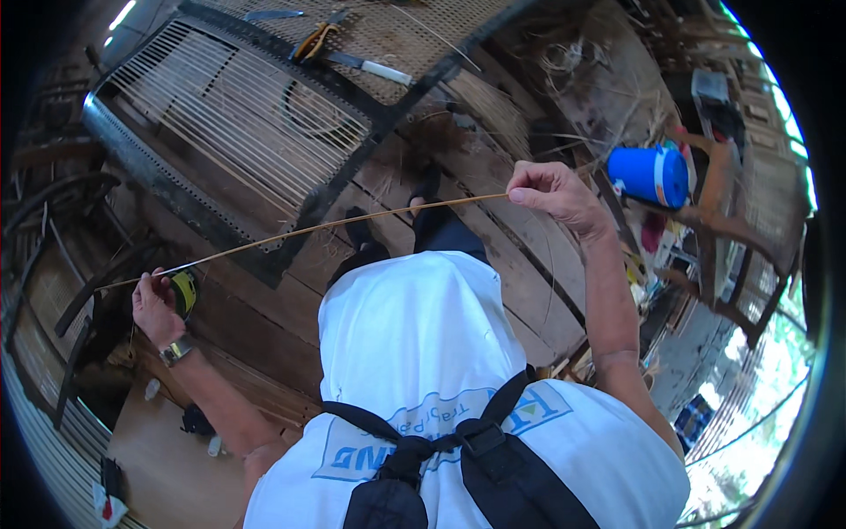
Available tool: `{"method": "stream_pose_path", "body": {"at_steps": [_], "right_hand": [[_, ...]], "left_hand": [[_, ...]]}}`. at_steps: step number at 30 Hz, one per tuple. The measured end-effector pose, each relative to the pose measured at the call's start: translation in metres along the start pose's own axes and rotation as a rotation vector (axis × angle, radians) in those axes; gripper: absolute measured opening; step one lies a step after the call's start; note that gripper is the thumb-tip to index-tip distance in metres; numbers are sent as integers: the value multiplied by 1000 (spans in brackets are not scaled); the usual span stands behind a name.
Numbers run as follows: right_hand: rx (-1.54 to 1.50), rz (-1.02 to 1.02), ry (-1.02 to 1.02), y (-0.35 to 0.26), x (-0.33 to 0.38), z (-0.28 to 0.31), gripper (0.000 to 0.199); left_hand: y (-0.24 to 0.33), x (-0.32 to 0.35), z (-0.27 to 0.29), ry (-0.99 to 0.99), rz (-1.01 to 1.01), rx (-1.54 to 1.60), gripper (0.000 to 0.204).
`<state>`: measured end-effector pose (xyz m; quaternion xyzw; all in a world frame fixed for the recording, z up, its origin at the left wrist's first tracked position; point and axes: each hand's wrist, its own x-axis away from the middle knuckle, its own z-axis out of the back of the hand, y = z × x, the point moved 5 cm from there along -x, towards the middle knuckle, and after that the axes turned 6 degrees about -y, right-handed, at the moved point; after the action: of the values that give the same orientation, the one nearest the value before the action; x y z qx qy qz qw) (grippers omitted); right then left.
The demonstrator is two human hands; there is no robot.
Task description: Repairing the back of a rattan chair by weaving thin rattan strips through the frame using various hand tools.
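Note:
A long thin cane strip [308,231] is stretched between my two hands, running from lower left to upper right across my body. My left hand [157,304], with a wristwatch on the wrist, grips a yellow and black tape measure [184,292] together with the strip's left end. My right hand [551,192] pinches the strip's right end between thumb and fingers. Below the strip lies a dark rectangular frame [176,189] strung with parallel cane strands, resting on the plank floor.
A woven cane panel [388,35] at the top carries pliers [313,40] and a knife [374,67]. A blue cylinder container [650,175] sits on a wooden chair at right. Loose cane fibres [493,106] lie on the planks. Chair frames stand at left.

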<state>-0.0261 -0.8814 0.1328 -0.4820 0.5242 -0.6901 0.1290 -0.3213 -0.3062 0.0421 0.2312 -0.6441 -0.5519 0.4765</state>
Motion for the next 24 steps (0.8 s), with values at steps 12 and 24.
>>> {"method": "stream_pose_path", "body": {"at_steps": [12,24], "right_hand": [[-42,-37,-1,30,45,-21,14],[143,12,-16,75,99,10,15]], "left_hand": [[-16,-8,55,57,-48,-184,15],[33,56,95,610,-491,-1226,59]]}}
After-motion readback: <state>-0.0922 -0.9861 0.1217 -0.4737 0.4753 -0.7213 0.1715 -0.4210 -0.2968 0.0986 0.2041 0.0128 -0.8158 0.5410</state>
